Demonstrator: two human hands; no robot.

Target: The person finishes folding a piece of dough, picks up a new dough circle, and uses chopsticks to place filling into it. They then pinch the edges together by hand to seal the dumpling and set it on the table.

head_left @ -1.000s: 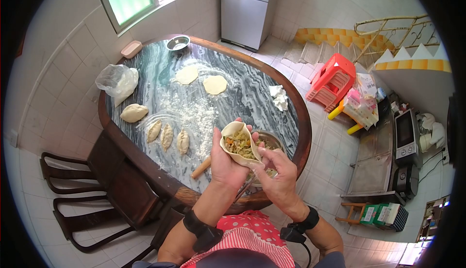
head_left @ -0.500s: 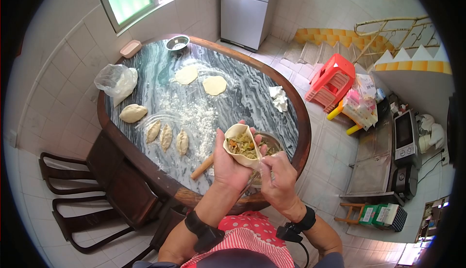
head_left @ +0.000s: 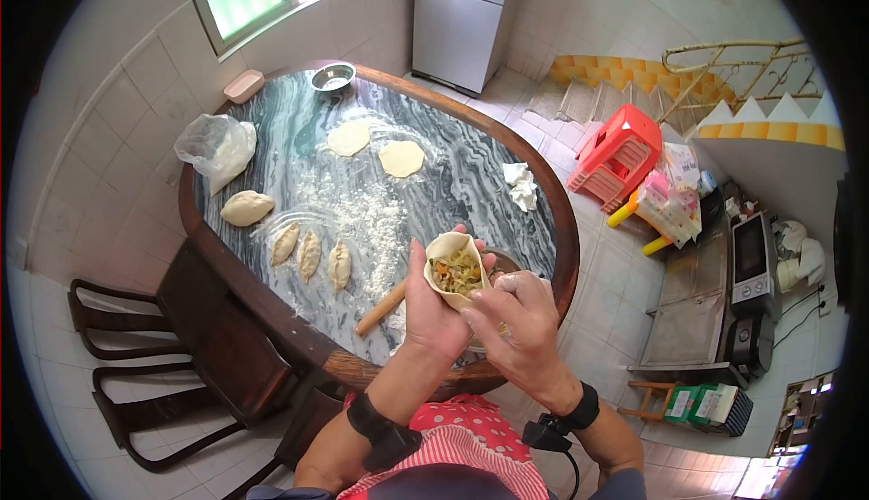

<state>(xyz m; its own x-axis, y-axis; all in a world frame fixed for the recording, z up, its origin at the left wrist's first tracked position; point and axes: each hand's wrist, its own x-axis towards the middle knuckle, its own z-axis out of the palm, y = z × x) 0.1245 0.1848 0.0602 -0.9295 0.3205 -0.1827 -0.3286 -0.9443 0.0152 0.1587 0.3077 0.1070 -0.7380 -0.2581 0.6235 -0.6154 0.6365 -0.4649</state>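
Observation:
Cupped in my left hand (head_left: 431, 319) is an unsealed dumpling (head_left: 455, 269), its pale wrapper curved up around chopped vegetable filling with orange bits. The fingers and thumb of my right hand (head_left: 525, 319) pinch the wrapper's near right edge. Partly hidden behind my hands stands a metal bowl (head_left: 504, 262). A wooden rolling pin (head_left: 381, 308) lies left of my left wrist. Three pleated dumplings (head_left: 310, 256) rest on the floured table (head_left: 453, 183), with a larger dough lump (head_left: 247, 209) beyond them. Two flat round wrappers (head_left: 401, 159) lie farther back.
Flour (head_left: 362, 215) covers the table's middle. A plastic bag (head_left: 217, 150), a pink container (head_left: 243, 86) and a steel bowl (head_left: 333, 77) sit along the far left rim. Crumpled tissue (head_left: 520, 186) lies at right. Dark chairs (head_left: 240, 369) stand left, red stools (head_left: 617, 156) right.
My right fingers have shifted slightly along the wrapper's edge and curled more. The dumpling in my left hand is turned a little and looks narrower, its near edge drawn up.

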